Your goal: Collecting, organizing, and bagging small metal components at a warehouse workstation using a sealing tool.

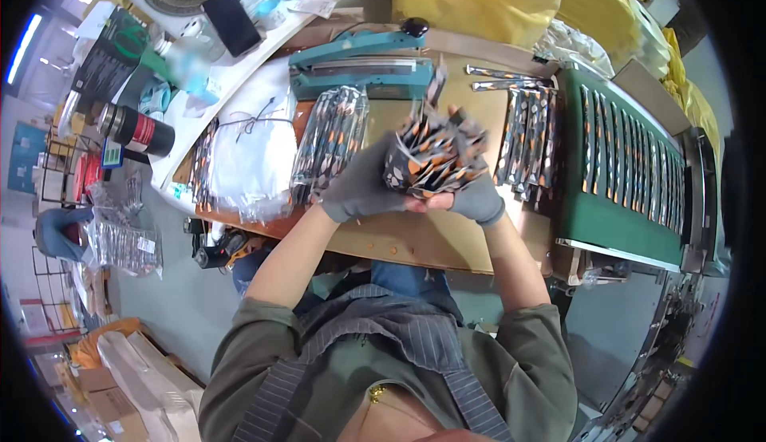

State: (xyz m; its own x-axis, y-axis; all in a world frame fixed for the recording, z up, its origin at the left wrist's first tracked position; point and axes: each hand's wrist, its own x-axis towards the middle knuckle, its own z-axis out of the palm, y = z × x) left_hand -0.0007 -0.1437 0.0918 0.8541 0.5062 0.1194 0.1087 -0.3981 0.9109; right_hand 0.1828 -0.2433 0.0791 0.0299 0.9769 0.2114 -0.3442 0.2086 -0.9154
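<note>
Above the table's near part, a thick bundle of slim black stick packets (439, 155) with orange and white marks is gathered between my hands, ends facing up. My left hand (363, 183), in a grey glove with bare fingertips, grips the bundle from its left side. On the other side, my right hand (477, 195), gloved alike, closes round its lower right; the fingertips of both hands meet below it. Further loose packets (527, 139) lie side by side to the right of my hands. Left of them sit clear bags (331, 135) filled with such packets.
Behind the bundle stands a teal hand sealer (363, 75). A green conveyor belt (622, 219) at the right carries a row of packets. Stacked clear plastic bags (255, 155) lie left. A white side table (279, 43) holds a phone, fan and black flask (140, 129). Yellow sacks (479, 3) stand behind.
</note>
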